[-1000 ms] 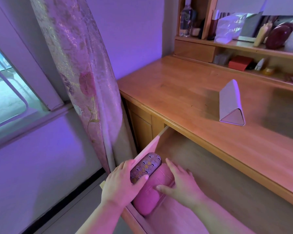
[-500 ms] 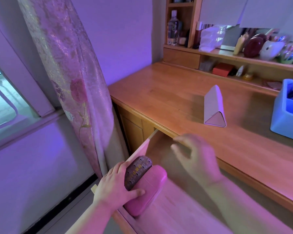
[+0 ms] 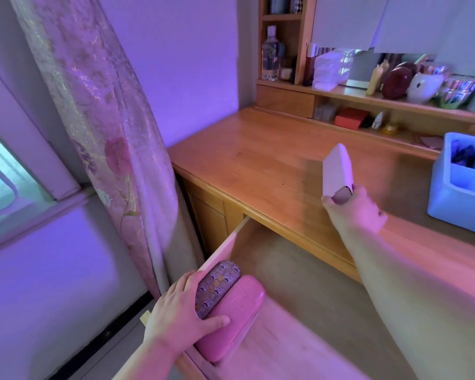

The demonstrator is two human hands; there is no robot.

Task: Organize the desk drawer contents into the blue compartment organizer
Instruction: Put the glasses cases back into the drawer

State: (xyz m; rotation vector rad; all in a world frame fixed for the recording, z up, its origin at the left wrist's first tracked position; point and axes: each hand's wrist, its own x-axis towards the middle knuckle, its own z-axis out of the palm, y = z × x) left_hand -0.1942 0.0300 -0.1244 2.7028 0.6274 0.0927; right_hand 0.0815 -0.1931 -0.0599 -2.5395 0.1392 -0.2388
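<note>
1. Since half a second ago, the right hand [image 3: 353, 208] has left the drawer and reached onto the surface [image 3: 258, 163], where it now grips the near end of the triangular white box [image 3: 336, 171]; that box, lying flat earlier, is now tipped up off the wood.
2. Right fingers curl round the box's lower end, thumb on its left side and the others wrapped behind, so the box sticks up and away from the knuckles.
3. Left hand [image 3: 181, 311] has stayed in the near left corner of the open drawer [image 3: 299, 283], resting over two cases.
4. Its fingers [image 3: 195, 278] are curled over the outer side of the patterned case [image 3: 218, 286], against the drawer's left wall, while the thumb [image 3: 217, 322] presses on top of the pink case [image 3: 231, 316].
5. Both cases lie side by side and touching, the patterned one to the left, partly overlapping the pink one.
6. On the surface at the far right stands the blue compartment organizer [image 3: 455, 207], already holding some dark items in its back compartment, which are too blurred to name.
7. Left of the drawer hangs a pink flowered curtain [image 3: 99, 127]; behind the surface, wooden shelves [image 3: 340, 96] carry bottles, a red box and other small things.
</note>
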